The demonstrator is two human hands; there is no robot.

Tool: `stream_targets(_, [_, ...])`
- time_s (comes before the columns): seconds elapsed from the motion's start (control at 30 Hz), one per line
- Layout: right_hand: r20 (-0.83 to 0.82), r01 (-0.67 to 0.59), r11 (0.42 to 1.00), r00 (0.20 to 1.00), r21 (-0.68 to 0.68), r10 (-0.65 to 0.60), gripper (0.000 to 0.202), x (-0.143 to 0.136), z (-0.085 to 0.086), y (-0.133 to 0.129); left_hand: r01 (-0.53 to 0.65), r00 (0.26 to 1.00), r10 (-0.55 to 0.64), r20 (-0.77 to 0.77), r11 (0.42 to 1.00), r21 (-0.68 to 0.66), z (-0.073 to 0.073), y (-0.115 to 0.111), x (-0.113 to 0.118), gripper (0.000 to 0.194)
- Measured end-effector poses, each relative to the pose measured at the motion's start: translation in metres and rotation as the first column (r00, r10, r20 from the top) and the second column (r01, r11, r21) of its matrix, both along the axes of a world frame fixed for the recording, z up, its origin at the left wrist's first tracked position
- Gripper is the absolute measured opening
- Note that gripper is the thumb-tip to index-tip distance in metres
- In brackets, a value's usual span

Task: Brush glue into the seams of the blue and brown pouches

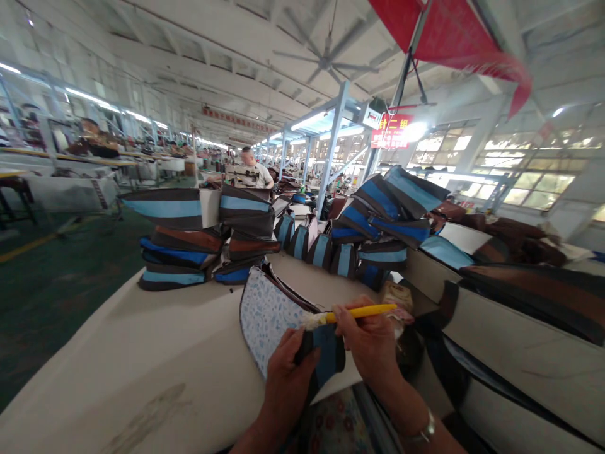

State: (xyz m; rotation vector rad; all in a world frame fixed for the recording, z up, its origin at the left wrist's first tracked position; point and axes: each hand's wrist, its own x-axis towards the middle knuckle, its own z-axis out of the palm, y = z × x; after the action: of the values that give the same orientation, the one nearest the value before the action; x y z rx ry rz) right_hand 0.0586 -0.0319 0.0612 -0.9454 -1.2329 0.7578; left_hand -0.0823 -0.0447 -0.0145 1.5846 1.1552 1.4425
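Observation:
My left hand (289,372) grips the edge of a dark fabric piece with a blue stripe (327,356), thumb on top. My right hand (371,343) holds a yellow-handled brush (366,311), its fingers pinched round the handle near the bristle end. The pale, frayed bristles (312,321) point left and lie at the upper edge of the striped piece. Behind my left hand, a curved piece with a light blue floral print (271,312) and dark edging rests on the pale table (203,359).
Striped pieces (177,246) are stacked at the table's back left, more (387,208) at the back right. Large pale and dark panels (520,321) lie on the right. Beside my right hand sits a tan wrapped container (397,296). A person (255,169) sits farther back.

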Motion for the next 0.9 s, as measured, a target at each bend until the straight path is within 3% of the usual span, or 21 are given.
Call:
stream_targets(0.13, [0.272, 0.187, 0.973, 0.937, 0.138, -0.219, 0.032, 0.013, 0.009, 0.000, 0.063, 0.998, -0.063, 0.016, 0.998, -0.024, 0.001, -0.004, -0.006, 0.017])
stream_targets(0.2, [0.312, 0.285, 0.935, 0.887, 0.212, -0.341, 0.030, 0.019, 0.015, -0.006, 0.053, 0.999, -0.053, 0.011, 0.998, -0.029, 0.002, -0.005, -0.008, 0.015])
stream_targets(0.3, [0.238, 0.266, 0.943, 0.920, 0.201, -0.311, 0.026, 0.018, 0.020, -0.014, 0.058, 0.998, -0.057, 0.035, 0.998, -0.034, 0.004, -0.005, -0.009, 0.016])
stream_targets(0.4, [0.338, 0.202, 0.946, 0.898, 0.252, -0.282, 0.027, 0.016, 0.021, -0.015, 0.086, 0.995, -0.084, 0.058, 0.996, -0.038, 0.005, -0.007, -0.009, 0.019])
stream_targets(0.47, [0.404, 0.246, 0.919, 0.841, 0.307, -0.360, 0.026, 0.020, 0.020, -0.015, 0.099, 0.994, -0.096, 0.048, 0.994, -0.049, 0.005, -0.008, -0.010, 0.018])
stream_targets(0.53, [0.352, 0.316, 0.900, 0.840, 0.300, -0.412, 0.023, 0.025, 0.018, -0.016, 0.100, 0.994, -0.097, 0.052, 0.993, -0.060, 0.005, -0.009, -0.012, 0.017])
stream_targets(0.63, [0.253, 0.286, 0.925, 0.903, 0.250, -0.348, 0.023, 0.030, 0.017, -0.019, 0.098, 0.992, -0.092, 0.085, 0.993, -0.061, 0.006, -0.010, -0.013, 0.016])
stream_targets(0.7, [0.311, 0.241, 0.935, 0.896, 0.261, -0.318, 0.025, 0.032, 0.016, -0.020, 0.112, 0.990, -0.106, 0.093, 0.992, -0.060, 0.007, -0.010, -0.013, 0.016])
stream_targets(0.8, [0.376, 0.325, 0.896, 0.823, 0.303, -0.426, 0.024, 0.037, 0.015, -0.018, 0.120, 0.990, -0.115, 0.086, 0.991, -0.062, 0.008, -0.010, -0.013, 0.017])
stream_targets(0.9, [0.317, 0.349, 0.891, 0.844, 0.289, -0.434, 0.023, 0.040, 0.011, -0.017, 0.123, 0.990, -0.118, 0.073, 0.991, -0.060, 0.011, -0.013, -0.013, 0.017])
